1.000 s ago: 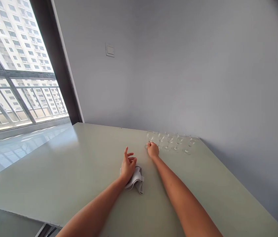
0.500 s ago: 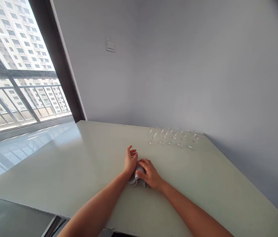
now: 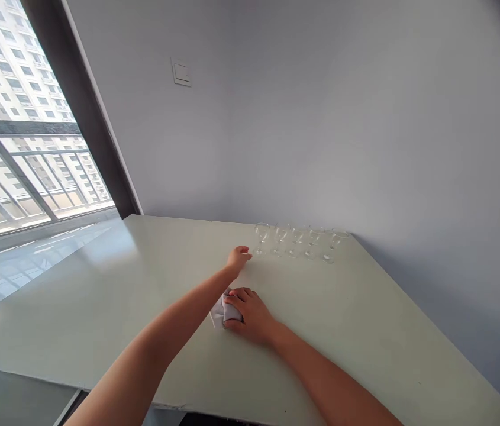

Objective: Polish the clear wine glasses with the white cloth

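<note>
My left hand (image 3: 239, 258) is stretched forward above the table, thumb and fingers apart with nothing between them. Just beyond its fingertips stands the leftmost stemmed glass (image 3: 261, 234), upright, and a small gap seems to separate them. To the right of that one, several more clear stemmed glasses (image 3: 296, 236) make a row. Closer to me, my right hand (image 3: 252, 313) is curled over a bunched light grey cloth (image 3: 232, 312) on the tabletop. Part of the cloth is hidden under the fingers and behind my left forearm.
The pale, glossy table (image 3: 178, 254) reaches back to a grey wall (image 3: 303, 118) with a light switch (image 3: 181, 73). A large window (image 3: 32, 160) with a railing outside is on the left. At the lower left, a lower glass-like surface (image 3: 14, 396) adjoins the table edge.
My left hand has left the cloth and moved forward to near the leftmost glass. My right hand keeps the cloth, now a little further left in view. The view has turned slightly right.
</note>
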Motion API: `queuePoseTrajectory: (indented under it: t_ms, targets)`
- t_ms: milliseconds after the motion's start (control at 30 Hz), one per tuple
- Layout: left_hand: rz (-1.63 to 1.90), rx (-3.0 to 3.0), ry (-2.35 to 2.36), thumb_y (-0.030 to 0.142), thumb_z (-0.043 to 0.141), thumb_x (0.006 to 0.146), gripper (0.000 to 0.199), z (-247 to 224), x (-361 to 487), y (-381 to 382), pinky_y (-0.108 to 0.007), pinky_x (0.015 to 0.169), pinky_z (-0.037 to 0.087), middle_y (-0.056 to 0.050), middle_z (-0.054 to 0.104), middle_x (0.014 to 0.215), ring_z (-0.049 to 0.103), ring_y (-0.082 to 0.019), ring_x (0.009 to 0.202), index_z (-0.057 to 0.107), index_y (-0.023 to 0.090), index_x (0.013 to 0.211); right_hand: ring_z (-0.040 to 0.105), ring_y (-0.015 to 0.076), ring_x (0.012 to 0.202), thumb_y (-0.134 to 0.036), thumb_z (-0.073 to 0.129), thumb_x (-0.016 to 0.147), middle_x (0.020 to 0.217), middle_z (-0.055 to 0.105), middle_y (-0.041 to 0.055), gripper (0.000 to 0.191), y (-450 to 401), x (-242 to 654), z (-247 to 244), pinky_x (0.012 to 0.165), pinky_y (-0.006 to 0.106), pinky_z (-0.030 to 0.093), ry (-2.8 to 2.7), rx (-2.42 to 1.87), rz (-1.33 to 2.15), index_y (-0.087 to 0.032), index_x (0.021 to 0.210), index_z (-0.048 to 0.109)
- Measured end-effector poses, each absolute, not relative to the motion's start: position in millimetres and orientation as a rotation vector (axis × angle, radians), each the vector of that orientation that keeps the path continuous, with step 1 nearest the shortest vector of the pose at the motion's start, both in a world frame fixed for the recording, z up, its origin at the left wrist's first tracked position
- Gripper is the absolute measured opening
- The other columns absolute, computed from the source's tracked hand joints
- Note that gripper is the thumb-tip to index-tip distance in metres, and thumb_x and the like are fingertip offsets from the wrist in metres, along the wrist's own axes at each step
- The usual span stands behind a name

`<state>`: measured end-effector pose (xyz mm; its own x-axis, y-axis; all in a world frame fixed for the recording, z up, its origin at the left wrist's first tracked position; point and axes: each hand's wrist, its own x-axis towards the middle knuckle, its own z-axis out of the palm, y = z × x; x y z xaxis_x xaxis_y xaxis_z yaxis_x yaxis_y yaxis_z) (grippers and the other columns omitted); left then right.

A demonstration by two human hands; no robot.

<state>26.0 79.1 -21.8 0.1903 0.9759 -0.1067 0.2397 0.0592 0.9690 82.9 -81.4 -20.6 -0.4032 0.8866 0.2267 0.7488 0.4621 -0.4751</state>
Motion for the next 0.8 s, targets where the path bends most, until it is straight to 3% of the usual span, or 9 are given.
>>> queuePoseTrajectory:
  t_ms: [167,400,600,800]
  targets:
    - [0.882,1.447,1.275,0.025,0.067,0.061,0.054,-33.0,72.2,103.0,-0.023,0.062,0.041,-0.006,0.053,0.115,0.055,-0.014,0.08,0.05,0.023,0.112,0.041,0.0204,0.106,-0.036,0.062,0.071,0.114,0.05,0.0013,0.042,-82.9,84.9,-14.7,0.092,0.034,0.032,-2.22,-1.349,0.45,-0.029,0.11,0.051]
    - [0.889,1.479,1.261,0.025,0.064,0.066,0.016,-50.3,87.3,123.3,-0.02,0.056,0.04,-0.001,0.06,0.074,0.051,-0.008,0.058,0.06,0.018,0.079,0.041,0.0214,0.108,-0.033,0.062,0.071,0.117,0.05,0.0019,0.042,-83.5,87.1,-13.6,0.093,0.035,0.032,-2.179,-1.332,0.504,-0.028,0.112,0.052]
    - [0.956,1.471,1.352,0.025,0.064,0.067,0.012,-50.6,12.4,139.0,-0.019,0.053,0.04,0.002,0.057,0.064,0.047,-0.006,0.05,0.06,0.018,0.076,0.041,0.0217,0.11,-0.044,0.057,0.074,0.119,0.049,0.0051,0.045,-75.3,90.7,-27.9,0.095,0.036,0.033,-2.209,-1.308,0.512,-0.024,0.114,0.053]
    - [1.051,1.394,1.553,0.026,0.065,0.069,0.014,-38.6,-104.1,155.3,-0.021,0.057,0.044,0.0,0.058,0.07,0.052,-0.008,0.058,0.061,0.016,0.078,0.042,0.0238,0.11,-0.048,0.051,0.077,0.12,0.05,0.0061,0.044,-69.7,92.5,-39.8,0.094,0.04,0.034,-2.205,-1.302,0.5,-0.025,0.114,0.053]
